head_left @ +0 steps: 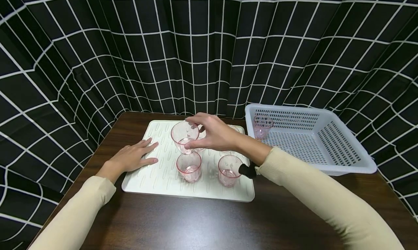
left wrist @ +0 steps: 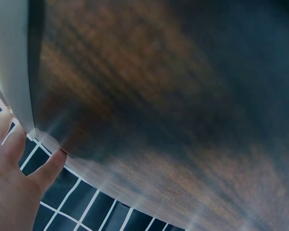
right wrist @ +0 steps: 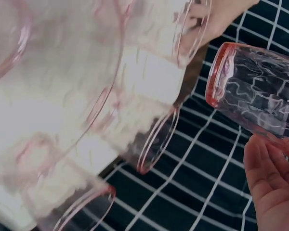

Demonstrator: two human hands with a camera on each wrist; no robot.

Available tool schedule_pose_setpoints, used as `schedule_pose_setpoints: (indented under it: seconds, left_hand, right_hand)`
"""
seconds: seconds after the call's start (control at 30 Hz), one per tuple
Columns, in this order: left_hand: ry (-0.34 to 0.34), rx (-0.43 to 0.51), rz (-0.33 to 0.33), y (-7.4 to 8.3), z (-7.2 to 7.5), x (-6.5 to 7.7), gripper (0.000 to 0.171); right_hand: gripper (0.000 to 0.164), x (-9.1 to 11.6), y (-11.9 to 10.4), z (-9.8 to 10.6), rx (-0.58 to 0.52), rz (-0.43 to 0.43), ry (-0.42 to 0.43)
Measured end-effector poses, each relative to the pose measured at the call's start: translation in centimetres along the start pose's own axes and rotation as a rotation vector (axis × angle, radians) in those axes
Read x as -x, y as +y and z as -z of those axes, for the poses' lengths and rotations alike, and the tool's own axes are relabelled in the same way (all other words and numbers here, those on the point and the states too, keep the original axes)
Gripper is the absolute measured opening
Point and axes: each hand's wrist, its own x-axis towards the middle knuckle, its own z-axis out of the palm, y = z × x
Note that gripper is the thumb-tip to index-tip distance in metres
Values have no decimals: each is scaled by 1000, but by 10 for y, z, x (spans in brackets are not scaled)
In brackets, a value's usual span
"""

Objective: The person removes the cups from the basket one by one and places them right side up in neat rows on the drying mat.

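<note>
In the head view my right hand [head_left: 213,134] grips a clear pink tumbler [head_left: 179,135] above the back of a white ridged tray [head_left: 156,177]. The right wrist view shows the fingers [right wrist: 267,168] against the side of this held tumbler [right wrist: 255,91], its red-pink rim facing away from the hand. Two similar tumblers stand upright at the tray's front, one in the middle [head_left: 189,168] and one at the right [head_left: 228,172]. More tumblers are partly hidden behind my right hand and forearm. My left hand [head_left: 132,157] rests with spread fingers on the tray's left side.
A pale blue perforated plastic basket [head_left: 346,163] stands right of the tray, with one pink tumbler [head_left: 262,126] in its left end. Dark brown wooden table [head_left: 183,224] lies in front. A black curtain with a white grid [head_left: 209,50] hangs behind the table.
</note>
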Motion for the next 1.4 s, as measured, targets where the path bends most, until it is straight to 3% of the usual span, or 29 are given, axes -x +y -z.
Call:
schedule_pose_setpoints:
  seconds: [0.4, 0.7, 0.87, 1.13, 1.4]
  left_hand:
    - [-17, -22, 9, 1, 0, -2, 80]
    - [36, -30, -44, 0, -1, 1, 71]
    - [44, -28, -72, -1, -1, 0, 66]
    - [15, -6, -58, -3, -1, 0, 62]
    - [8, -20, -43, 0, 1, 1, 71]
  right_hand:
    - [70, -26, -13, -34, -35, 18, -73]
    - [72, -39, -18, -58, 62, -13, -144]
    - [72, -40, -20, -69, 90, -34, -177]
    - [67, -40, -22, -84, 89, -33, -253]
    - [73, -38, -19, -91, 104, -38, -323]
